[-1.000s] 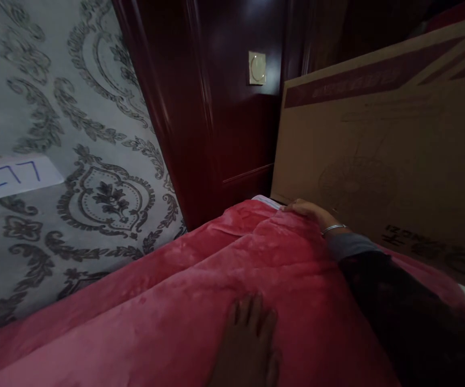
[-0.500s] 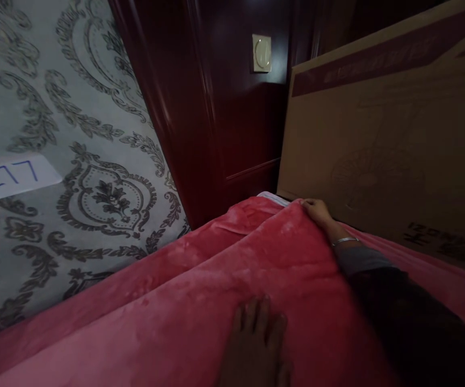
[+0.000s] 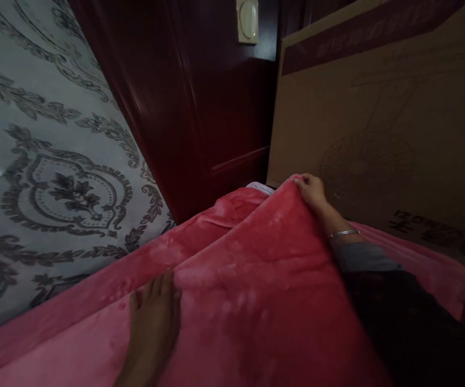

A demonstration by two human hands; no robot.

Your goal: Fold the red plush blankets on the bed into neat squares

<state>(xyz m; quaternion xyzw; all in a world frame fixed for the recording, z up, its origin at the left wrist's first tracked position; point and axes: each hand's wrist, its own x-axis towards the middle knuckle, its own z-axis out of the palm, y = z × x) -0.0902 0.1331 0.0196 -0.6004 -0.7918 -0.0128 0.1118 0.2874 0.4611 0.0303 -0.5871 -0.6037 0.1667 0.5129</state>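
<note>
A pink plush blanket covers the surface in front of me, with a folded upper layer whose edge runs diagonally across it. My right hand pinches the far corner of that layer and holds it slightly raised. A silver bangle circles the right wrist. Palm down, my left hand rests on the blanket, fingers stretched towards the layer's edge. Whether its fingertips grip any cloth cannot be made out. A bit of white fabric shows beyond the blanket's far end.
A large cardboard box stands upright along the right side, close to my right arm. Dark red wooden panelling with a cream switch rises behind the far end. Patterned wallpaper covers the wall at left.
My left hand has moved left and forward to the edge of the folded layer. The right hand has lifted the blanket corner a little. The view has shifted slightly right and down.
</note>
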